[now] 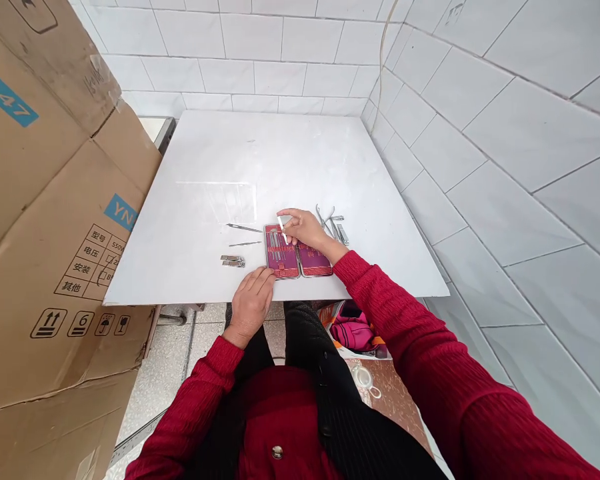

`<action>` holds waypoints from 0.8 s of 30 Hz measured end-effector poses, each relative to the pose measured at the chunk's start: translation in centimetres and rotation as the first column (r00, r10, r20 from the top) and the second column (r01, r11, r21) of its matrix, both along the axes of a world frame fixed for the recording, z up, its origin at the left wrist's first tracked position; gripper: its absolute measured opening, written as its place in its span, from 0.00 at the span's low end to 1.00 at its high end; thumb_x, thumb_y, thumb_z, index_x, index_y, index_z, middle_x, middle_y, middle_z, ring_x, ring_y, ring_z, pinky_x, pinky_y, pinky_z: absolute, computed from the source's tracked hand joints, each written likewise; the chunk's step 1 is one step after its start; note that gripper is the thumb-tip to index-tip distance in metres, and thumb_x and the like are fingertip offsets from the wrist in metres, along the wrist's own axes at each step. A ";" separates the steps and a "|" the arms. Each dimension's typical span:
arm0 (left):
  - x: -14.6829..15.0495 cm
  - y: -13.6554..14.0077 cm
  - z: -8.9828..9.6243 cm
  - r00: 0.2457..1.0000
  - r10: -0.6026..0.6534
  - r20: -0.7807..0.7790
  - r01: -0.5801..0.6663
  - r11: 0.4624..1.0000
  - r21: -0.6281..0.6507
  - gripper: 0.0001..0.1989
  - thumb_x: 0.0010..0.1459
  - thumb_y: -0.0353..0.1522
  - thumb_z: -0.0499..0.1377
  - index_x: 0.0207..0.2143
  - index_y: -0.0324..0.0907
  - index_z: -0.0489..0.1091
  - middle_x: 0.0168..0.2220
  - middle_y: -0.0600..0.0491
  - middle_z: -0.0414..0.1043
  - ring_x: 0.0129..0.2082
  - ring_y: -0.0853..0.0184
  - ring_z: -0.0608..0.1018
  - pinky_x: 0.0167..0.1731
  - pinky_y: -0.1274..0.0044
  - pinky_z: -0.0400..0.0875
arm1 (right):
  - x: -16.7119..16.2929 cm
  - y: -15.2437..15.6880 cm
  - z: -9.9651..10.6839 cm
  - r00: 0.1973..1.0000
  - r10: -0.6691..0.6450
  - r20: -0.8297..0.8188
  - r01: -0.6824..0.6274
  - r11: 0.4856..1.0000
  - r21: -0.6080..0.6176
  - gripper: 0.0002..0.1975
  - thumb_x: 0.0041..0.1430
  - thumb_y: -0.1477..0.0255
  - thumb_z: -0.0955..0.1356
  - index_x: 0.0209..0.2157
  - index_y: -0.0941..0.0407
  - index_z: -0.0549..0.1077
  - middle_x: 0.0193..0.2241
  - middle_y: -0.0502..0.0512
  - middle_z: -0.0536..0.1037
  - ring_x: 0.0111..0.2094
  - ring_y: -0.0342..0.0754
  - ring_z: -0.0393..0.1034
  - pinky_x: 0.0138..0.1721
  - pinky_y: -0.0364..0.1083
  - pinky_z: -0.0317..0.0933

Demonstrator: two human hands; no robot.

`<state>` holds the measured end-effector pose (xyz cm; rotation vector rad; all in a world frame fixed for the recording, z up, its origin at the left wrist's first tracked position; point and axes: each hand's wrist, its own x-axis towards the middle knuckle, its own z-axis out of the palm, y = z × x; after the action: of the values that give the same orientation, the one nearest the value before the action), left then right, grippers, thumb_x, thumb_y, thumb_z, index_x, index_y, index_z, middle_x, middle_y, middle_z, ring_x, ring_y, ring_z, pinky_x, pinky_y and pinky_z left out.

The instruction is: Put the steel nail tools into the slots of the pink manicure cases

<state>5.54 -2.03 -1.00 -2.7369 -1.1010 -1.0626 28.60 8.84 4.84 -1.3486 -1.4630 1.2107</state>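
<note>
A manicure case (316, 271) with a red and purple lining lies open near the table's front edge. Several slim metal tools (277, 248) sit in loops in its left half. Over the case, my right hand (306, 230) pinches a slim white stick (281, 224) between thumb and fingers. My left hand (253, 300) lies flat with its fingertips at the case's lower left corner. Left of the case are two nail clippers (233, 261), a thin metal tool (245, 228) and a shorter thin one (245, 243). Beyond my right wrist lie metal nippers (325, 219) and other metal pieces.
The white table (290, 153) meets tiled walls at the back and right. Large cardboard boxes (40, 220) stand close along its left side. Below the front edge, a bag with pink cloth (353, 331) and a white round lid (363, 377) are beside my leg.
</note>
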 end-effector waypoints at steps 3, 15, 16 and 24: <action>0.0 0.0 0.0 1.000 -0.005 -0.006 0.005 1.000 -0.012 0.16 0.70 0.25 0.50 0.54 0.41 0.72 0.56 0.46 0.77 0.60 0.58 0.75 0.60 0.62 0.71 | -0.1 -0.1 -0.3 0.999 -0.041 0.007 0.041 0.999 0.012 0.21 0.56 0.77 0.69 0.52 0.59 0.73 0.19 0.42 0.75 0.16 0.40 0.66 0.20 0.40 0.62; 0.0 0.1 0.1 1.000 -0.001 -0.019 0.001 1.000 -0.005 0.16 0.70 0.25 0.50 0.54 0.41 0.72 0.55 0.46 0.77 0.60 0.58 0.75 0.59 0.63 0.71 | -0.6 -0.2 -0.2 0.992 -0.111 0.053 0.111 0.994 0.006 0.12 0.58 0.80 0.69 0.45 0.60 0.76 0.19 0.46 0.76 0.16 0.40 0.66 0.19 0.39 0.62; 0.0 0.1 0.1 1.000 -0.002 -0.016 0.001 1.000 -0.004 0.16 0.70 0.25 0.50 0.54 0.41 0.72 0.55 0.46 0.77 0.60 0.58 0.75 0.59 0.63 0.71 | -0.6 -0.2 -0.3 0.990 -0.123 0.075 0.123 0.992 0.005 0.12 0.59 0.79 0.69 0.45 0.60 0.76 0.19 0.46 0.76 0.16 0.40 0.66 0.20 0.40 0.62; 0.1 0.1 0.3 1.000 -0.005 -0.011 0.006 1.000 0.023 0.15 0.69 0.24 0.51 0.53 0.40 0.72 0.55 0.46 0.77 0.60 0.58 0.76 0.59 0.63 0.72 | -0.5 -0.3 -1.3 0.867 -0.289 0.406 0.135 0.921 0.366 0.13 0.63 0.81 0.65 0.37 0.57 0.82 0.40 0.55 0.82 0.43 0.49 0.75 0.49 0.49 0.67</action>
<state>5.60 -1.93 -0.74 -2.7260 -1.0732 -1.0523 28.14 8.52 3.56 -1.5716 -1.6856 0.4885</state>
